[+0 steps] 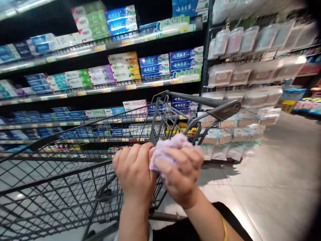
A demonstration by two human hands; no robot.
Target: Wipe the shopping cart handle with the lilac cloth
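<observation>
A grey wire shopping cart [82, 174] stands in front of me, its basket stretching off to the left. My left hand [136, 164] is closed in a fist on the cart's near end, its fingers wrapped around a bar that the hand itself hides. Right beside it, my right hand [182, 170] grips a bunched, fluffy light purple cloth [173, 147]. The cloth presses against the left hand's thumb side and covers the part of the cart beneath it. Beyond the hands, a thick grey arm of the cart [200, 99] slants up and right.
Dark shelves [95, 47] behind the cart carry rows of boxed toothpaste [125, 67]. Clear hanging packages [240, 73] fill a rack at the right. Pale tiled floor [276, 174] runs along the right side. Colourful packs [307, 105] sit farther back.
</observation>
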